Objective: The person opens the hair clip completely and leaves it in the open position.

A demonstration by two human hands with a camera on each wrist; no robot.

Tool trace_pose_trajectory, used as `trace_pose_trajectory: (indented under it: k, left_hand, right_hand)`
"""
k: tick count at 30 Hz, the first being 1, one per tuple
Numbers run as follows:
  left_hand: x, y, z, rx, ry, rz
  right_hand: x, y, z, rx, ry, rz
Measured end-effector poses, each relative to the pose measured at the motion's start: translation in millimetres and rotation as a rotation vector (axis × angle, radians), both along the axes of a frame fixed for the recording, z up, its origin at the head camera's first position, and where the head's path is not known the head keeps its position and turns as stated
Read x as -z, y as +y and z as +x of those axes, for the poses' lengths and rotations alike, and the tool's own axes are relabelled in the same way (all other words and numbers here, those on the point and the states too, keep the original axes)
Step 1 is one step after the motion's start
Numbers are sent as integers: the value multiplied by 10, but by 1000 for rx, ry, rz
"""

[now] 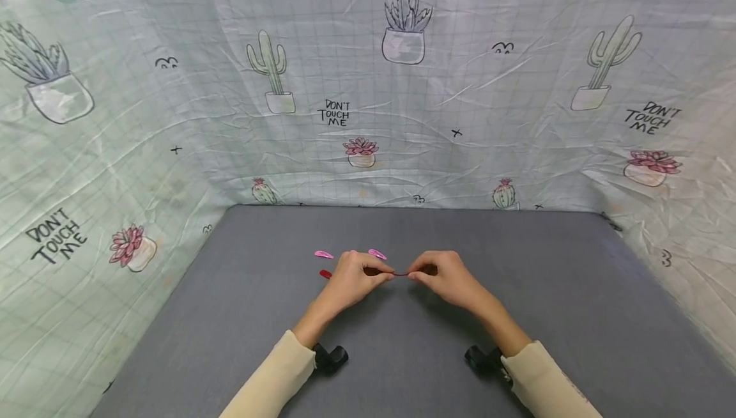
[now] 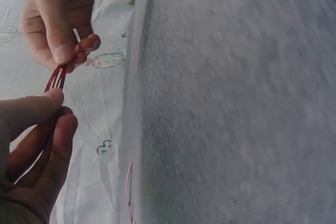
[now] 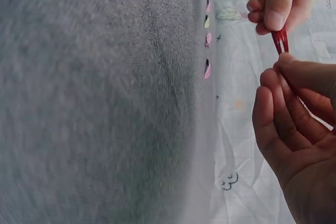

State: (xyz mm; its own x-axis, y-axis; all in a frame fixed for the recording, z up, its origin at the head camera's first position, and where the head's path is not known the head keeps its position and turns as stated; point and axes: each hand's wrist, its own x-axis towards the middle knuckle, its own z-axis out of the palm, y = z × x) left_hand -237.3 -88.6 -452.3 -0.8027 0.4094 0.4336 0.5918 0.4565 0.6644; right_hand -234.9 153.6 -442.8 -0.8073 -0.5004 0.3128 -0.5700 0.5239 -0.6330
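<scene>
A red snap hair clip [image 1: 400, 274] is stretched between both hands, above the grey table. One end is pinched between the thumb and fingers of my left hand [image 1: 352, 277]; my right hand [image 1: 448, 276] pinches the other end the same way. The left wrist view shows the clip's slotted middle [image 2: 56, 80] bare between the fingertips. From the right wrist, its two narrow prongs [image 3: 280, 40] also show. Beyond the left hand lie a pink hair clip [image 1: 324, 254] and another pink clip [image 1: 377, 254]. Beside that hand is a red clip [image 1: 326, 273], partly hidden.
The grey tabletop [image 1: 276, 239] runs back to a wrinkled sheet [image 1: 460, 105] printed with cacti and lettering, which also hangs along the sides. Black wrist mounts sit below each hand, at the left [image 1: 330, 360] and right [image 1: 482, 362] cuffs.
</scene>
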Motion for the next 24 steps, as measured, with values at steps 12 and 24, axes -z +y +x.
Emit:
trace_pose_trajectory:
  k: [12, 24]
  left_hand:
    - [43, 54, -1, 36, -122, 84]
    - [105, 11, -38, 40, -60, 190]
  right_hand:
    - [38, 133, 22, -23, 19, -40]
    - [42, 66, 32, -11, 65, -40]
